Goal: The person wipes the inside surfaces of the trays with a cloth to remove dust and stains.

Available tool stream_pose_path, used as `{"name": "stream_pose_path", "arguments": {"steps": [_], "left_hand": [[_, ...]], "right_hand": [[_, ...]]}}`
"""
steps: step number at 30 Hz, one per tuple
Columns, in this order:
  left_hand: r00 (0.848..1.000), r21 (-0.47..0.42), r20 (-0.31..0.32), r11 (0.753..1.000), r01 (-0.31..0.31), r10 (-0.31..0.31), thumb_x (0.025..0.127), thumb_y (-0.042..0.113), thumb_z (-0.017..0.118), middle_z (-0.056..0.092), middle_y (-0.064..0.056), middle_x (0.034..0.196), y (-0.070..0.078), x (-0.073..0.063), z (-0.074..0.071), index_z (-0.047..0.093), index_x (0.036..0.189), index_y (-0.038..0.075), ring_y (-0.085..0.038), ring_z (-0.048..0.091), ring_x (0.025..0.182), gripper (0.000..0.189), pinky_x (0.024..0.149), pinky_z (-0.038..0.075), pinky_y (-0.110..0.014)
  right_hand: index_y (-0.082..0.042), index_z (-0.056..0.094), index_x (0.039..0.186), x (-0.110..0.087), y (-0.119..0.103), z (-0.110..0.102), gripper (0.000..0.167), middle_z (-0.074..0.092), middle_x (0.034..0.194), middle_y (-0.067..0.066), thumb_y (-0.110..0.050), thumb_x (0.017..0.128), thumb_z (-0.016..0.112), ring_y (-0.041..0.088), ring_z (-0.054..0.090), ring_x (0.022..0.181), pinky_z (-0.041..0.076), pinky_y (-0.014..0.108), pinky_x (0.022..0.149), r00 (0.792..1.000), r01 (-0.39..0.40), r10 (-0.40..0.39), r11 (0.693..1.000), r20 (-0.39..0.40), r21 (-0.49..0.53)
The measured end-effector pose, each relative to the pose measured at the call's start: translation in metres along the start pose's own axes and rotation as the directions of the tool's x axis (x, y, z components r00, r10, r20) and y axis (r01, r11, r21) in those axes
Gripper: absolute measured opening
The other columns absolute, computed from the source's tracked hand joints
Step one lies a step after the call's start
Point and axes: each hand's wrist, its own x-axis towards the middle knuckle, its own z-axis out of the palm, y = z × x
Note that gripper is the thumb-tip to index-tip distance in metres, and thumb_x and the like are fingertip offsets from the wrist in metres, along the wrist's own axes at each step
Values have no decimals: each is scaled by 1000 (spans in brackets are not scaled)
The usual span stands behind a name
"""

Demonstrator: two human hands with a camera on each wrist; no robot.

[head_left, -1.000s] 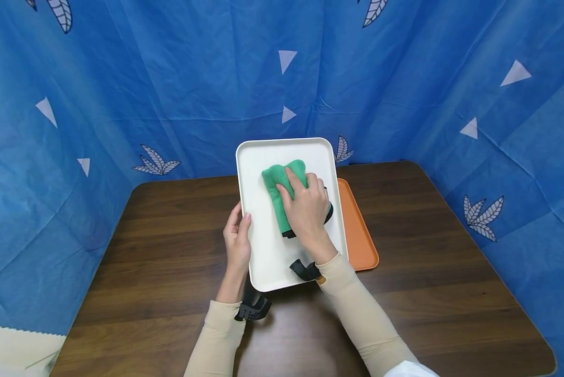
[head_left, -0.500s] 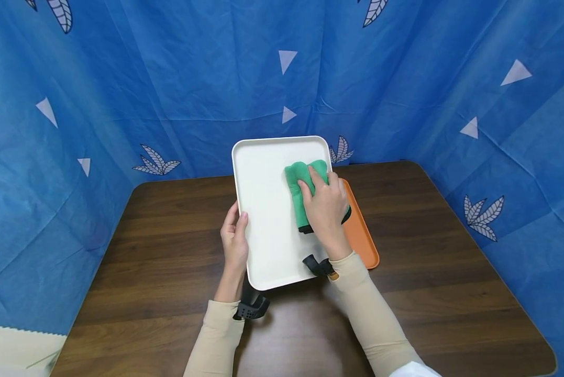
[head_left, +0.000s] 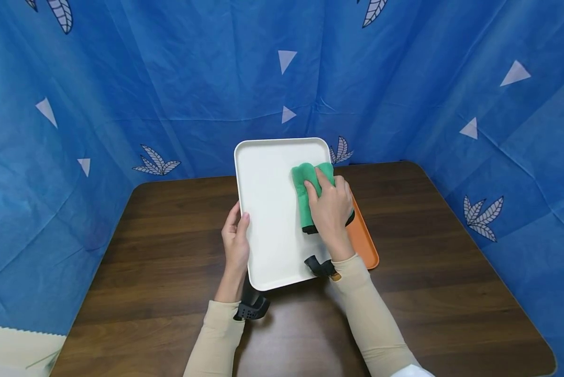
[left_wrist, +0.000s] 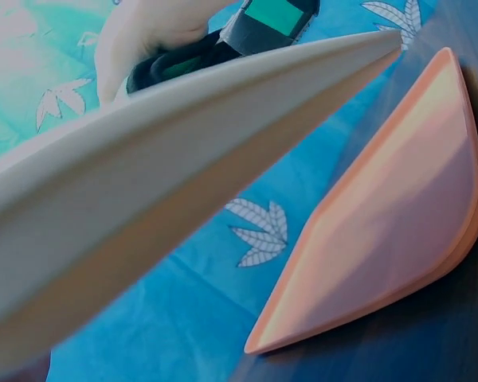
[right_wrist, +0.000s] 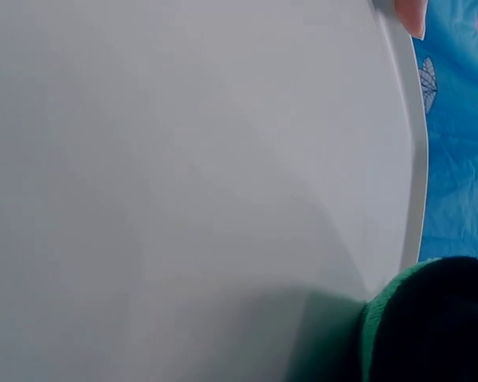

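Observation:
A white rectangular tray point(head_left: 272, 220) is held up off the table, its inner face toward the head camera. My left hand point(head_left: 235, 241) grips its left edge, thumb on the front rim and fingers going behind. Against the right part of the tray, my right hand point(head_left: 331, 209) holds a folded green cloth point(head_left: 304, 193) with black edging. In the left wrist view the tray point(left_wrist: 143, 167) appears from its edge, with the cloth point(left_wrist: 277, 16) above it. The right wrist view shows the tray's inner face point(right_wrist: 207, 159) and a dark, partly shadowed cloth corner point(right_wrist: 374, 318).
An orange tray point(head_left: 363, 238) lies on the brown wooden table point(head_left: 442, 251), partly hidden behind the white tray and right arm. A blue patterned curtain point(head_left: 206, 78) hangs behind the table and along both sides.
My right hand has moved the green cloth rightward over the white tray, from near its middle to its right side. The left hand and tray have shifted only slightly.

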Motion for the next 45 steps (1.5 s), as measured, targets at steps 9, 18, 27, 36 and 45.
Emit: {"name": "stream_pose_path", "arguments": {"steps": [9, 18, 27, 36, 45], "left_hand": [[1000, 5, -9, 1000, 0, 0, 101, 11, 50, 68, 6, 108, -2, 0, 2, 49, 139, -2, -8, 69, 87, 40, 72, 58, -23], [1000, 16, 8, 1000, -3, 3, 102, 11, 49, 68, 7, 109, -3, -2, 4, 47, 140, -3, -7, 69, 89, 41, 73, 58, -23], [1000, 47, 3, 999, 2, -2, 102, 11, 49, 66, 5, 112, -3, -2, 4, 48, 140, -3, -6, 68, 92, 41, 75, 57, -22], [1000, 69, 7, 997, 20, -20, 102, 13, 49, 67, 6, 110, -2, -4, 5, 48, 141, 1, -7, 70, 88, 41, 74, 58, -23], [1000, 83, 26, 997, 11, -14, 103, 14, 49, 69, 10, 112, -3, -3, 5, 48, 142, 3, -5, 69, 91, 40, 77, 57, -21]], "right_hand": [[-12, 67, 127, -5, -4, 1, 41, 63, 100, 23, -36, 93, 66, 35, 57, 83, 49, 45, 65, 1000, -8, 9, 1000, -24, 11], [-12, 68, 125, -11, -20, 6, 40, 65, 101, 22, -35, 92, 68, 34, 60, 89, 50, 46, 68, 999, 41, -41, 999, -17, 18], [-13, 69, 123, -19, -38, 10, 40, 66, 99, 20, -36, 91, 69, 33, 61, 85, 51, 44, 67, 996, 94, -94, 995, -10, 13], [-13, 70, 123, -31, -55, 13, 40, 65, 98, 18, -36, 90, 70, 31, 59, 83, 49, 41, 65, 988, 152, -152, 988, 6, 21], [-14, 69, 123, -41, -67, 13, 39, 65, 101, 18, -35, 90, 71, 29, 59, 80, 48, 38, 63, 976, 217, -217, 976, 23, 18]]}}
